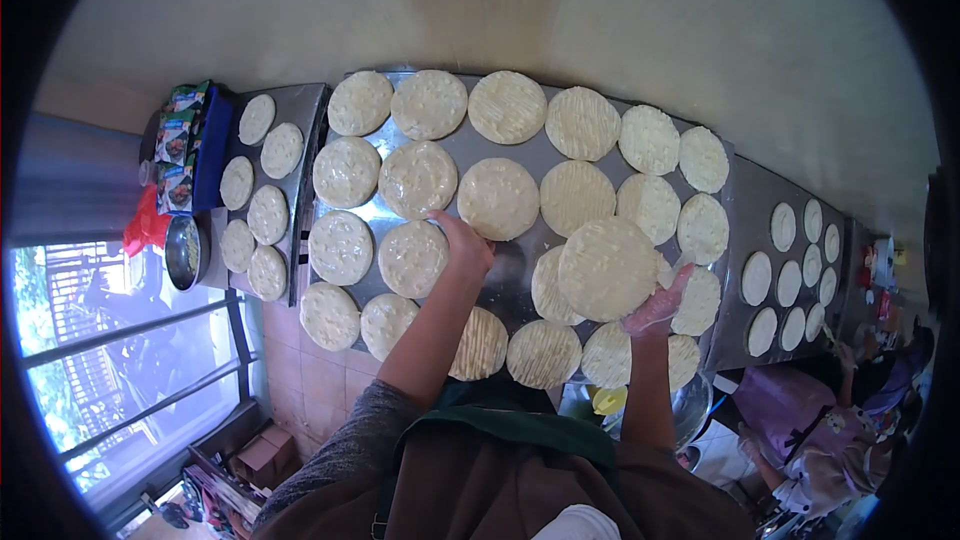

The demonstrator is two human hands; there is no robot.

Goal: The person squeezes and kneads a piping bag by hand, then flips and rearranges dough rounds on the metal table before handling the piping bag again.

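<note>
Rows of flat round dough discs [419,180] lie on a dark metal table [507,275]. Several on the left look glossy, while many on the right have ridged or bumpy tops. My right hand [658,308], in a clear glove, holds one round disc [608,269] raised over the others, gripping its right edge. My left hand [463,243] touches the lower left edge of a disc [497,200] in the middle, its fingers partly hidden. Between the two hands a bare patch of metal shows.
Smaller discs lie on a left tray [292,130] and a right table [755,240]. A bowl [184,252] and a blue box [212,155] with packets stand far left. Other people [810,420] are at the lower right. A metal basin [693,410] sits below the table edge.
</note>
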